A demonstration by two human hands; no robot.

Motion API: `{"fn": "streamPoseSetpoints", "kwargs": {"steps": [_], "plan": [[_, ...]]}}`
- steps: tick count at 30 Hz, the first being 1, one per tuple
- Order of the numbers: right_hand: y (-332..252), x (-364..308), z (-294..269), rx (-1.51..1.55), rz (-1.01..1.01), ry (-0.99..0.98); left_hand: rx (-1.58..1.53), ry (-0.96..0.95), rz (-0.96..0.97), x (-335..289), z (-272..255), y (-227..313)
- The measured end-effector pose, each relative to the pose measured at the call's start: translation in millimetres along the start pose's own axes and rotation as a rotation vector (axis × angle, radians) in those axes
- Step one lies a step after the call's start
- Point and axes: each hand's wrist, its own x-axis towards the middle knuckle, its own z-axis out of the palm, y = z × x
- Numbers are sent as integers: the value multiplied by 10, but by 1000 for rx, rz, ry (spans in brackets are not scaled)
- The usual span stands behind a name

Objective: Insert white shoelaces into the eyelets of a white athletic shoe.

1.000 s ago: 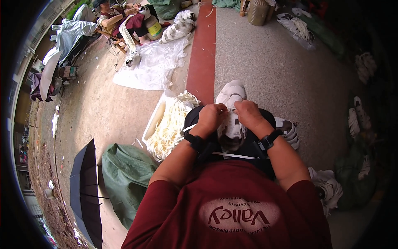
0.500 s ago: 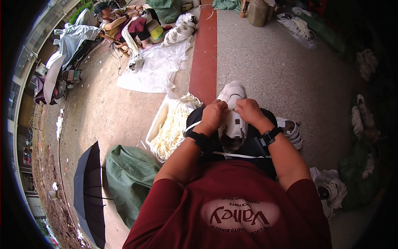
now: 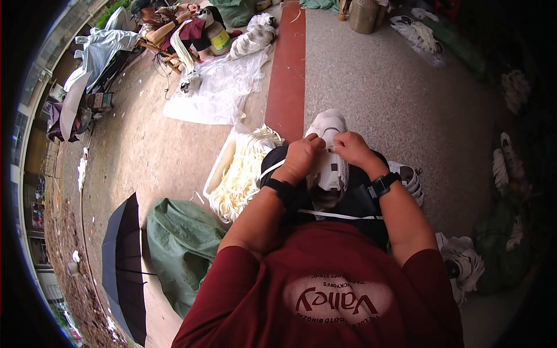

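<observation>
A white shoe (image 3: 328,168) rests on my lap, toe pointing away from me. My left hand (image 3: 300,157) pinches it at the upper left side, fingers closed near the lace area. My right hand (image 3: 350,148) grips the upper right side of the same shoe. A white lace (image 3: 339,215) runs across my dark lap below the shoe. Each wrist carries a black watch or band. The fingertips hide the exact spot they work on.
A white tray of pale laces (image 3: 241,173) sits at my left knee. Another white shoe (image 3: 409,178) lies to the right, more shoes (image 3: 464,264) at lower right. Green sack (image 3: 180,243) and black umbrella (image 3: 125,261) lie left. Another person (image 3: 174,26) sits far back by white sheeting (image 3: 217,90).
Both hands stay on the shoe and have shifted only slightly, fingers working at its top. The view has tilted a little.
</observation>
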Motion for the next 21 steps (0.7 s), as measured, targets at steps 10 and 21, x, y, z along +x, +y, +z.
{"fn": "streamPoseSetpoints", "kwargs": {"steps": [10,21], "plan": [[2,-35,-80,179,86,-143,-141,35,-20,-74,82,-10],[-123,-124,88,-87,-40,129,60,-133,60,71,190,-84]]}}
